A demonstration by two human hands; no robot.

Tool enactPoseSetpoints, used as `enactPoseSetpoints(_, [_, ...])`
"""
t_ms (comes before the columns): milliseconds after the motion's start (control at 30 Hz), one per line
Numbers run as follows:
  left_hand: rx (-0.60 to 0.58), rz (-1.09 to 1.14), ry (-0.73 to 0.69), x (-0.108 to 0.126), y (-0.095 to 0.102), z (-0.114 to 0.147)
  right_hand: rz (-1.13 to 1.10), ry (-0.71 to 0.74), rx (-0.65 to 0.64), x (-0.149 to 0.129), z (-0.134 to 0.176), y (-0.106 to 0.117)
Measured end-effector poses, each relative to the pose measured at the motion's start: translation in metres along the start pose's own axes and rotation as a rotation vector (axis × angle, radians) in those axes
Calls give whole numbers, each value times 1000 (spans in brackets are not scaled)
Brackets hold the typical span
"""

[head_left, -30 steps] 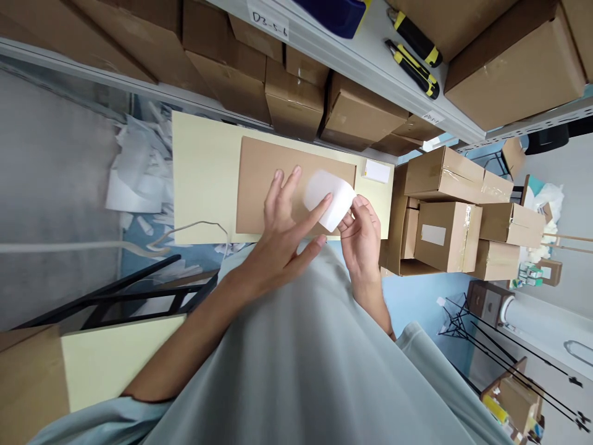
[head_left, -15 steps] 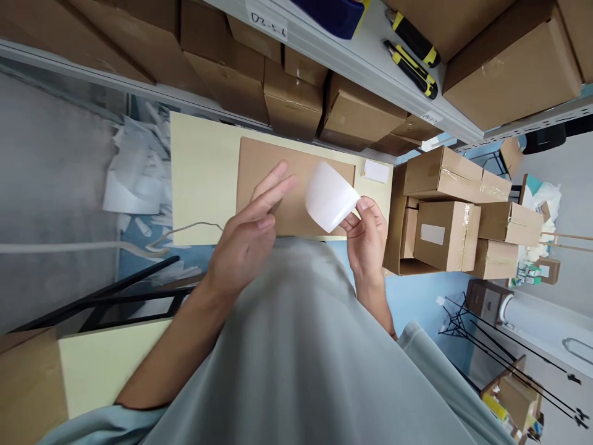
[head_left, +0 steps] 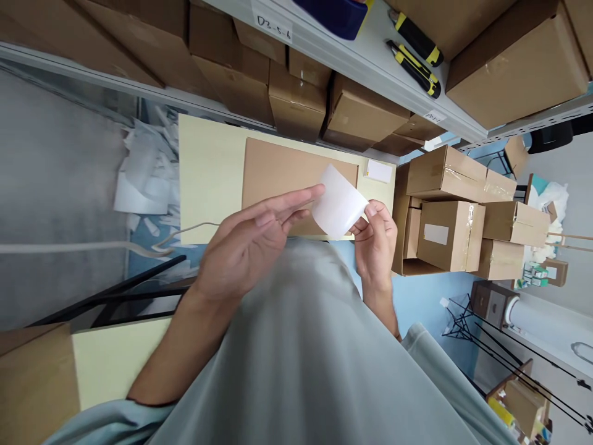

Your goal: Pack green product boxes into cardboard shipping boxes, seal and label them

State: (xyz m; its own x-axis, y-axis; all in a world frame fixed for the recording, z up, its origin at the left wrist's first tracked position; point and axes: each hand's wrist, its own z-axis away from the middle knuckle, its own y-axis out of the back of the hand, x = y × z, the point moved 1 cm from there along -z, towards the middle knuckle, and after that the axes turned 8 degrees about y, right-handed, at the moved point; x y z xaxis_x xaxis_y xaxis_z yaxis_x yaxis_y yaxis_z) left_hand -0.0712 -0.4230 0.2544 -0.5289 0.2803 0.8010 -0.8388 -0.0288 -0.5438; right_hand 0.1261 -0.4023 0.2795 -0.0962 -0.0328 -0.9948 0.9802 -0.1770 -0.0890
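Observation:
A white, blank-looking label [head_left: 340, 201] is pinched at its right edge between the thumb and fingers of my right hand [head_left: 376, 244]. It hangs slightly curved above a flat brown cardboard box [head_left: 273, 167] on the cream table [head_left: 210, 167]. My left hand [head_left: 252, 247] has its fingers stretched out, with the fingertips at the label's left edge; whether they touch it I cannot tell. Whatever is on the label's far face is hidden from me.
A small white stack of labels [head_left: 378, 171] lies at the table's right end. Cardboard boxes [head_left: 447, 232] stand to the right. Above runs a shelf with boxes and box cutters [head_left: 414, 68]. A white cable [head_left: 92, 248] and paper scraps [head_left: 146, 185] are at the left.
My left hand has moved right, bringing its outstretched fingers to the label's left edge. The right hand still pinches the label, shifted slightly right in the view.

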Motion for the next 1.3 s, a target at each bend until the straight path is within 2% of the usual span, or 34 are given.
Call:
enactPoseSetpoints(233, [63, -109, 21, 2, -4, 7, 23, -8, 5, 1, 2, 1])
enactPoseSetpoints(500, [106, -151, -37, -3, -5, 7, 38, -24, 3, 2, 3, 0])
enactPoseSetpoints(800, [84, -141, -40, -3, -4, 8, 21, -31, -2, 3, 5, 0])
enactPoseSetpoints(1000, [144, -119, -53, -8, -2, 3, 40, 19, -56, 9, 4, 5])
enactPoseSetpoints(1133, [235, -22, -30, -15, 6, -10, 211, 163, -71, 13, 4, 5])
enactPoseSetpoints(1300, [266, 26, 65, -27, 20, -26, 548, 587, -174, 21, 5, 6])
